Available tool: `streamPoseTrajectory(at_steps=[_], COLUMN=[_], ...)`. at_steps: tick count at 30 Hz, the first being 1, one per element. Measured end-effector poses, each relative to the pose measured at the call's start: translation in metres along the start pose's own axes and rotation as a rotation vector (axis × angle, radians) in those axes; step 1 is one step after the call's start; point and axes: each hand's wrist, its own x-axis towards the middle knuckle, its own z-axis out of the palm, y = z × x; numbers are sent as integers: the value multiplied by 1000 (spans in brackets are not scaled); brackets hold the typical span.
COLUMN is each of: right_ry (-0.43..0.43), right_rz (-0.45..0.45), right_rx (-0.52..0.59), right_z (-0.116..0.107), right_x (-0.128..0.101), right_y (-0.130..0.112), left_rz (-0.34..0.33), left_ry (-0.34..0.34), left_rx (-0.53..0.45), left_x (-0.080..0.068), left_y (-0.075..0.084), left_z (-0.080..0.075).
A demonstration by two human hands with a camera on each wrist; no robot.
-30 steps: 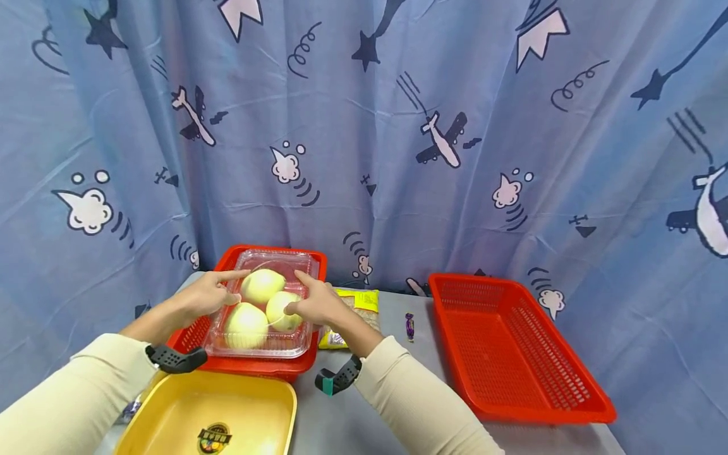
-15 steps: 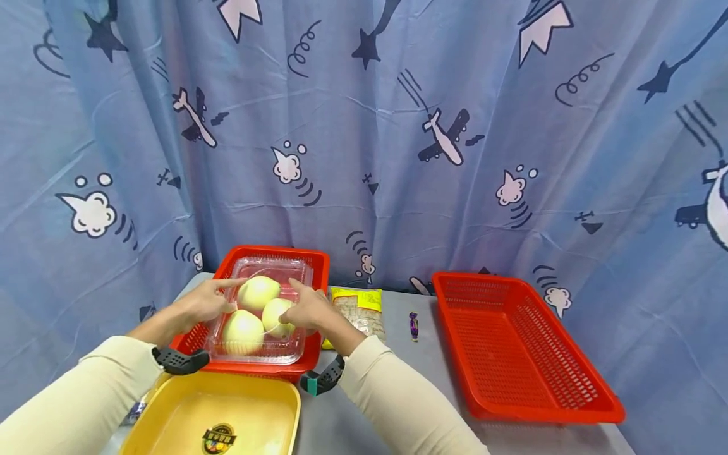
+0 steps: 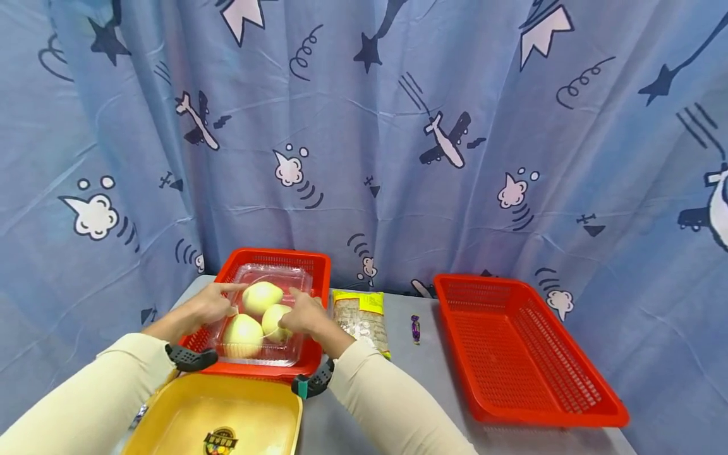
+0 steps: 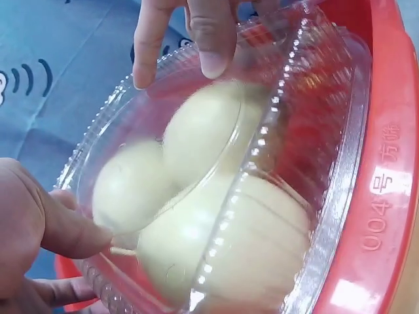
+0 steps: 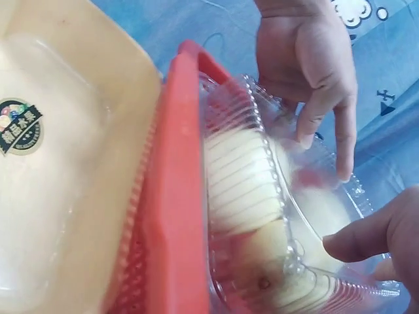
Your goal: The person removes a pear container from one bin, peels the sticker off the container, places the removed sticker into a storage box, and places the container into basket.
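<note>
A transparent plastic box [image 3: 272, 272] with a ridged rim holds three pale yellow pears [image 3: 243, 336]. It sits down within the left red basket [image 3: 325, 275], inside its rim. My left hand [image 3: 210, 305] grips the box's left side, with the thumb over the lid and the index finger stretched along the back. On the opposite side my right hand [image 3: 308, 316] grips it in the same manner. The left wrist view shows the near thumb [image 4: 75, 230] pressing the lid beside a pear stem [image 4: 123, 251]. Fingers under the rim are partly hidden.
A yellow tray [image 3: 182, 404] with a round label stands in front of the basket. To the right lie a yellow-topped bag of grain [image 3: 364, 319] and a purple wrapped candy [image 3: 416, 329]. Another red basket [image 3: 500, 354] stands farther right. A blue patterned curtain [image 3: 341, 208] hangs behind.
Both hands have lowered the box of pears into the left red basket. More of that basket's back and the grain bag now shows. The head view has shifted slightly.
</note>
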Motion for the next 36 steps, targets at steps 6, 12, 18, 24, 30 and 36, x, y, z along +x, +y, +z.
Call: streamPoseTrajectory(at_steps=[6,12,18,24,30,36], right_ry=[14,19,17,28,37,6], right_rz=[-19,-18,-6,10,19,8], right_rx=[-110,-175,-235,-247,-260,-255], right_z=[8,16,23,29,33,26], right_x=[-1,0,0,0,0,-2], right_y=[1,-2,0,2,3,0], left_rz=[-33,-47,-73,-85,-104,-113], left_ry=[19,25,20,35,25,8], left_rx=[9,25,21,41,62,90], left_x=[5,6,10,10,9,10], left_y=[-7,-9,-15,-20,-20,-18], left_z=[8,8,13,17,17,14])
